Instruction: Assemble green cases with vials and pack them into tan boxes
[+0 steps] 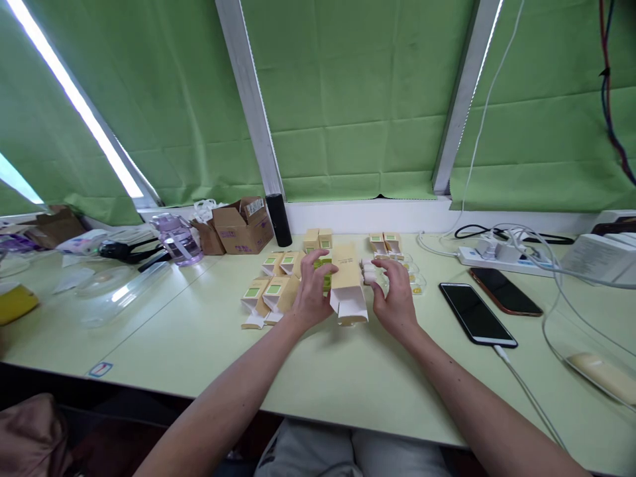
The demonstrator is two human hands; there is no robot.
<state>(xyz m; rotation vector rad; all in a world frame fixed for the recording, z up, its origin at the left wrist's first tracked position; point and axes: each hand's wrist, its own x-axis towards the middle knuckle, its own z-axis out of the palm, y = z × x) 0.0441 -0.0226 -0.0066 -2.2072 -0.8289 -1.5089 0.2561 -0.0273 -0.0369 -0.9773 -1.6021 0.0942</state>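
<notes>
A cream carton (346, 268) with its white flaps open toward me lies between my hands. My left hand (314, 291) is at the carton's left side, fingers curled and apart, beside green items (326, 273); whether it grips the carton is unclear. My right hand (396, 298) is to the carton's right, thumb and fingertips spread close to small white pieces (368, 271). Left of my left hand stand several cream boxes (281, 293) with green labels and open flaps. Behind my right hand are clear plastic trays (416, 279) with small yellow items.
More small boxes (385, 244) stand at the back. Two phones (477, 313), a power strip (507, 258) and loose white cables lie on the right. A cardboard box (243, 226), black cylinder (279, 220) and purple jug (177, 240) stand back left. The table's front edge is near my lap.
</notes>
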